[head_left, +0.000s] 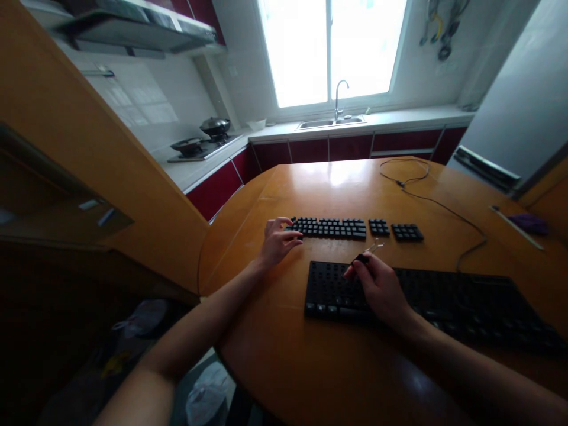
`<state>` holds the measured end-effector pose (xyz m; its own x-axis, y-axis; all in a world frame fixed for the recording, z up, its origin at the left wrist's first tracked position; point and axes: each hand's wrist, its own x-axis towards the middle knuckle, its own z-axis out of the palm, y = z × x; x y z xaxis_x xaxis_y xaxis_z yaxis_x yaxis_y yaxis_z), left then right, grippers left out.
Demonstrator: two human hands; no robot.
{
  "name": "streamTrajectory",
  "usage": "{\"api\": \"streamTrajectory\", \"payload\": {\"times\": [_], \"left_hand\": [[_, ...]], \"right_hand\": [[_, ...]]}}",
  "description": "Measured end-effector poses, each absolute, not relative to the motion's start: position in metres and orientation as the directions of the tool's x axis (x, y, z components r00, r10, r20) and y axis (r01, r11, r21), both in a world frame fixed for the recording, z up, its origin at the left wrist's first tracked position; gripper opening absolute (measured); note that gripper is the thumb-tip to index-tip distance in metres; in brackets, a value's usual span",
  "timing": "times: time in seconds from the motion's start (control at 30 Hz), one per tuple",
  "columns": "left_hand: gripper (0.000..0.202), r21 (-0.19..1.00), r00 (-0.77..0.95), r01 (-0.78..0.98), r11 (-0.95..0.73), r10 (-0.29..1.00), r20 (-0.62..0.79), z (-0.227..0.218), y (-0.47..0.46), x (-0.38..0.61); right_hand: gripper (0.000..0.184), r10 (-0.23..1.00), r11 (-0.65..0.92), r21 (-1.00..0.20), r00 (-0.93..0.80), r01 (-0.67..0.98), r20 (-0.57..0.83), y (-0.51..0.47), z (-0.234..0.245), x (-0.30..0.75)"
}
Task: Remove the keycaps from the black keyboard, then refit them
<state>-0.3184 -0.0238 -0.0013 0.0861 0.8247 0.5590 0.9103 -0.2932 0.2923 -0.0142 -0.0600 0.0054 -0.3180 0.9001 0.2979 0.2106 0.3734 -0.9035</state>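
Keycaps point(331, 228) lie in neat black rows on the far part of the wooden table point(310, 367), just beyond the stripped keyboard point(444, 293) that sits in front of me. My left hand point(277, 242) rests at the left end of those rows, fingertips curled onto the end caps; I cannot tell whether it has pinched one. My right hand point(381, 290) hovers over the keyboard's left half, thumb and fingers closed around the black handle of a wire keycap puller point(368, 253), its prongs pointing toward the rows. A thin cable point(426, 198) trails across the table on the right
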Motion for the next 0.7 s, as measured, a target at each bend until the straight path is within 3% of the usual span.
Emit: {"api": "streamTrajectory", "payload": {"times": [0.27,0.53,0.7], "left_hand": [[0.017,0.185,0.108,0.956,-0.229,0.857,0.504,-0.019,-0.018,-0.334],[0.046,0.183,0.089,0.959,-0.216,0.843,0.531,-0.019,-0.019,-0.332],[0.047,0.191,0.051,0.966,-0.176,0.850,0.524,-0.017,-0.017,-0.326]], "right_hand": [[0.033,0.893,0.381,-0.899,-0.336,0.216,0.298,-0.062,0.006,-0.012],[0.035,0.893,0.380,-0.899,-0.339,0.216,0.296,-0.063,0.008,-0.012],[0.034,0.894,0.375,-0.903,-0.341,0.211,0.291,-0.063,0.007,-0.012]]}}
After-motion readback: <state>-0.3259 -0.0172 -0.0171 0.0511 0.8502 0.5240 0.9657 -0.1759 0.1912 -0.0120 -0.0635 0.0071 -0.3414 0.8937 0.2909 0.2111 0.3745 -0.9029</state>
